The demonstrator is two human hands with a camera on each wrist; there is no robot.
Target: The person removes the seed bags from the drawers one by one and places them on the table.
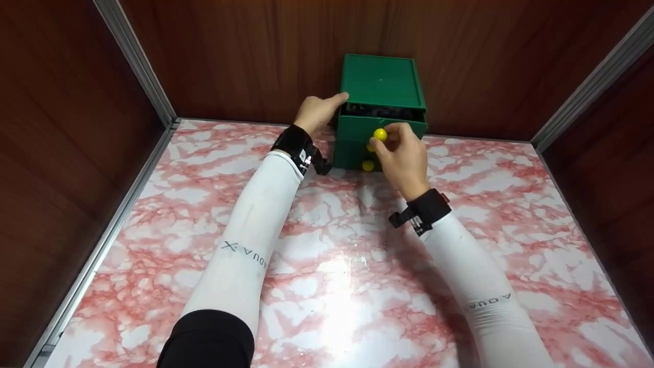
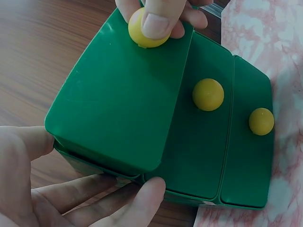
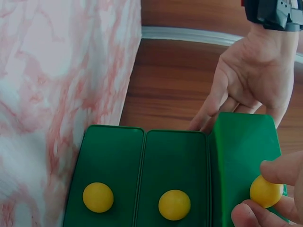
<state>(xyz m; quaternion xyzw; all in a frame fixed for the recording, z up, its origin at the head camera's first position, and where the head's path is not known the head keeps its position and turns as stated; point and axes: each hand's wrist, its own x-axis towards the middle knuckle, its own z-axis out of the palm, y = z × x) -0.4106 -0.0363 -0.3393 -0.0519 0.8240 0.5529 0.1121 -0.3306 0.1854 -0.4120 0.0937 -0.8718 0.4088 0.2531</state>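
A small green drawer box [image 1: 380,82] stands at the back of the marble table, against the wooden wall. It has three drawers with yellow knobs. Its top drawer [image 2: 118,94] is pulled partly out, with dark contents showing in the gap [image 1: 378,110]. My right hand [image 1: 403,153] pinches the top yellow knob [image 1: 380,134] between thumb and fingers [image 2: 158,19]. My left hand [image 1: 317,112] rests with straight fingers against the box's left side [image 3: 246,80]. The middle knob [image 2: 208,94] and the bottom knob [image 2: 261,121] are free.
The pink-and-white marble table [image 1: 327,266] stretches toward me. Dark wooden walls with metal corner strips [image 1: 138,61] close it in on the left, back and right.
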